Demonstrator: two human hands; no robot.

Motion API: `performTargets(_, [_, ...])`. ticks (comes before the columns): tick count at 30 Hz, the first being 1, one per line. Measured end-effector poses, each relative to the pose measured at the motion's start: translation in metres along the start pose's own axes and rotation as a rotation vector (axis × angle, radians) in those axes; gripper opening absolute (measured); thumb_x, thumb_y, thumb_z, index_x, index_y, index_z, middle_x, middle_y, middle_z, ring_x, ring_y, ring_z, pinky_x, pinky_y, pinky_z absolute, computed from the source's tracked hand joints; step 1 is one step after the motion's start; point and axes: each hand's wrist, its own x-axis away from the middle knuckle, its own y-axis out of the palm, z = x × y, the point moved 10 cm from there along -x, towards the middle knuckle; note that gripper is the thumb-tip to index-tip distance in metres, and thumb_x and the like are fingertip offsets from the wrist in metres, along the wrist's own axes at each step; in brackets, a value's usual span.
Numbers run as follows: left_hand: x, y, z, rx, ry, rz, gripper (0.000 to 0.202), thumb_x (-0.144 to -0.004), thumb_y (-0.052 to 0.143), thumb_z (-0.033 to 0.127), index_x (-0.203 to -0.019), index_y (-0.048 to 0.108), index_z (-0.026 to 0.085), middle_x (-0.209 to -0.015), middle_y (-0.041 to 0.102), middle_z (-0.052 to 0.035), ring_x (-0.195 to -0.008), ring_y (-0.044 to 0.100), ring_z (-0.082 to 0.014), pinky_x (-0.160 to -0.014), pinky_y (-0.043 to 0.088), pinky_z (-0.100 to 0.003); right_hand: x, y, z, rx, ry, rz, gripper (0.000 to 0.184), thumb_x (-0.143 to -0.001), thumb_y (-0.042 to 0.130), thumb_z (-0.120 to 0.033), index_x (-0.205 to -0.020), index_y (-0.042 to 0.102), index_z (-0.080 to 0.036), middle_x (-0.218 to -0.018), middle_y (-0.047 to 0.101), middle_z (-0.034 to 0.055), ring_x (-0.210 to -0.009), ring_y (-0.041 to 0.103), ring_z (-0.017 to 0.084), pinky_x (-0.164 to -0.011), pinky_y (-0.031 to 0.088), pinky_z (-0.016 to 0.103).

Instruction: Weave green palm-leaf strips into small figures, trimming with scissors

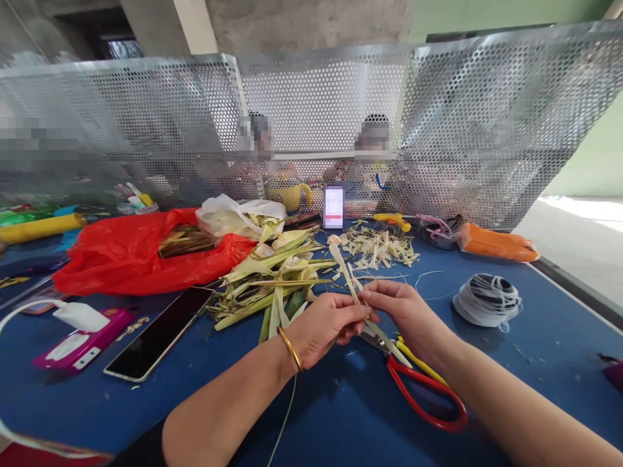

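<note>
My left hand (335, 321) is closed around a pale strip of corn husk (346, 272), which rises upward with a small knob at its top. The fingertips of my right hand (396, 303) pinch the same husk just beside the left. Beneath my hands lie scissors with red and yellow handles (413, 395), their blades partly hidden. A heap of green and cream husks (272, 279) lies beyond my left wrist. Farther back spreads a pile of shredded pale husk pieces (379, 246).
On the left are a red plastic bag (126, 259), a black phone (160, 334) and a purple power strip (82, 350). A spool of white thread (487, 299) and an orange packet (496, 243) lie right. A perforated metal divider (321, 91) stands behind, with two people beyond it.
</note>
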Motion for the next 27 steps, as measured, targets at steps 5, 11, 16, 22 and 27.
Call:
performTargets(5, [0.000, 0.002, -0.003, -0.010, -0.009, -0.011, 0.023, -0.074, 0.067, 0.034, -0.075, 0.072, 0.012, -0.053, 0.045, 0.0033, -0.045, 0.032, -0.0039, -0.044, 0.018, -0.021, 0.001, -0.017, -0.007, 0.068, -0.083, 0.194, 0.023, -0.066, 0.073, -0.036, -0.063, 0.060, -0.017, -0.062, 0.056, -0.0034, -0.061, 0.048, 0.011, -0.065, 0.038, 0.026])
performTargets(11, [0.000, 0.005, -0.009, -0.024, -0.033, -0.057, 0.024, -0.074, 0.066, 0.034, -0.075, 0.073, 0.011, -0.054, 0.045, 0.0024, -0.046, 0.033, -0.0044, -0.043, 0.017, -0.021, 0.000, -0.028, -0.021, 0.524, -0.209, 0.305, 0.025, -0.073, 0.066, -0.041, -0.067, 0.058, -0.019, -0.063, 0.057, -0.0015, -0.061, 0.051, 0.015, -0.060, 0.039, 0.028])
performTargets(16, [0.002, 0.010, -0.008, -0.069, -0.046, -0.081, 0.025, -0.072, 0.065, 0.034, -0.075, 0.074, 0.011, -0.052, 0.047, 0.0023, -0.044, 0.033, -0.0054, -0.043, 0.018, -0.023, 0.004, -0.011, -0.047, 0.641, -0.417, 0.146, 0.019, -0.081, 0.060, -0.036, -0.075, 0.069, -0.021, -0.096, 0.066, 0.0062, -0.096, 0.059, 0.022, -0.087, 0.043, 0.036])
performTargets(22, [0.006, 0.019, -0.009, -0.070, -0.057, -0.114, 0.026, -0.074, 0.063, 0.034, -0.075, 0.075, 0.011, -0.054, 0.052, -0.0002, -0.047, 0.039, -0.0067, -0.043, 0.021, -0.022, 0.005, 0.002, -0.031, 0.354, -0.234, 0.027, 0.021, -0.074, 0.067, -0.034, -0.061, 0.061, -0.019, -0.086, 0.063, 0.0034, -0.089, 0.060, 0.020, -0.075, 0.048, 0.030])
performTargets(27, [0.007, 0.023, -0.013, -0.082, -0.069, -0.129, 0.024, -0.075, 0.061, 0.031, -0.075, 0.075, 0.011, -0.055, 0.054, -0.0015, -0.046, 0.038, -0.0066, -0.043, 0.024, -0.021, 0.010, 0.003, -0.030, 0.279, -0.224, 0.110, 0.020, -0.073, 0.066, -0.032, -0.061, 0.056, -0.018, -0.079, 0.055, -0.0003, -0.059, 0.049, 0.010, -0.045, 0.038, 0.021])
